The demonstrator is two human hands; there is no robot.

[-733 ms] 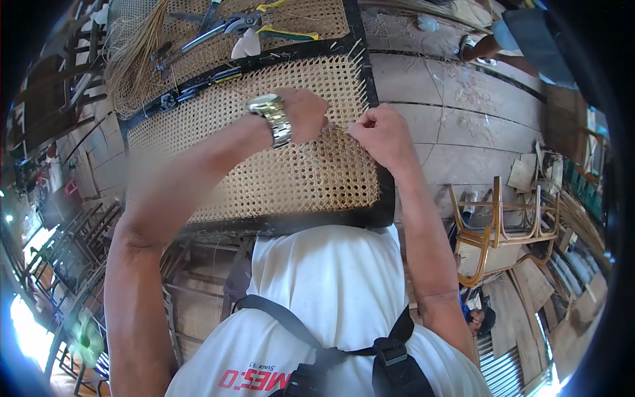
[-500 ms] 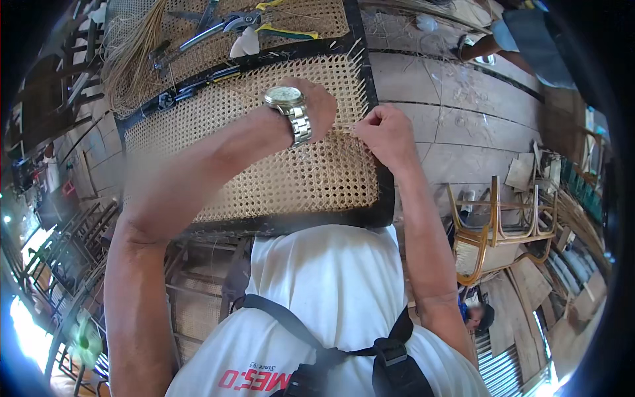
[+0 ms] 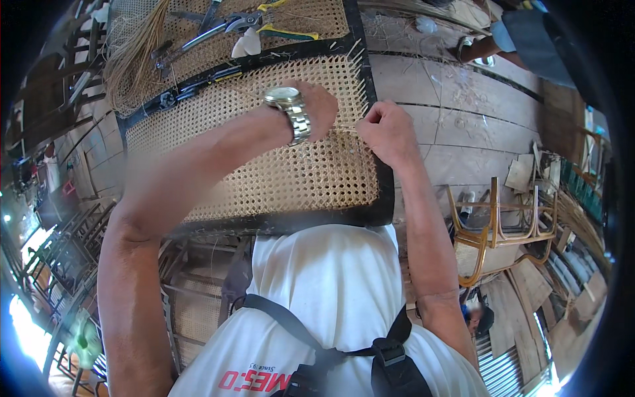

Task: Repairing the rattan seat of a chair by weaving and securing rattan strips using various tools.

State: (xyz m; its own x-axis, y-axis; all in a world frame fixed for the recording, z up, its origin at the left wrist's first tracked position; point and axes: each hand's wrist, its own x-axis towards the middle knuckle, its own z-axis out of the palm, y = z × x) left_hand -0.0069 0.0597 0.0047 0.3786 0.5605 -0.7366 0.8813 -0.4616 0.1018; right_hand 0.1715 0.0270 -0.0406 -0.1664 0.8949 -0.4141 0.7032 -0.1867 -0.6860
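Observation:
A woven cane panel (image 3: 264,178) in a dark frame (image 3: 317,220) lies in front of me. My right hand (image 3: 391,134) is at the panel's right edge, thumb and forefinger pinched on a thin pale cane strand (image 3: 345,128) that runs left across the weave. My left hand (image 3: 320,111) rests low over the weave just left of it, below a metal wristwatch (image 3: 284,96). Its fingers are turned down and hidden behind the back of the hand. Short strand ends (image 3: 359,73) stick out along the right edge above my right hand.
Pruning shears (image 3: 241,23), pliers with yellow-edged handles (image 3: 288,32) and a bundle of loose cane strands (image 3: 139,59) lie on the far panel. A person's leg (image 3: 486,47) shows at the upper right. An upturned chair frame (image 3: 493,225) is on the right, over the plank floor (image 3: 456,159).
My right hand has shifted slightly up and to the right, away from the left hand. The left hand has stayed nearly in place, while its elbow has moved a little outward.

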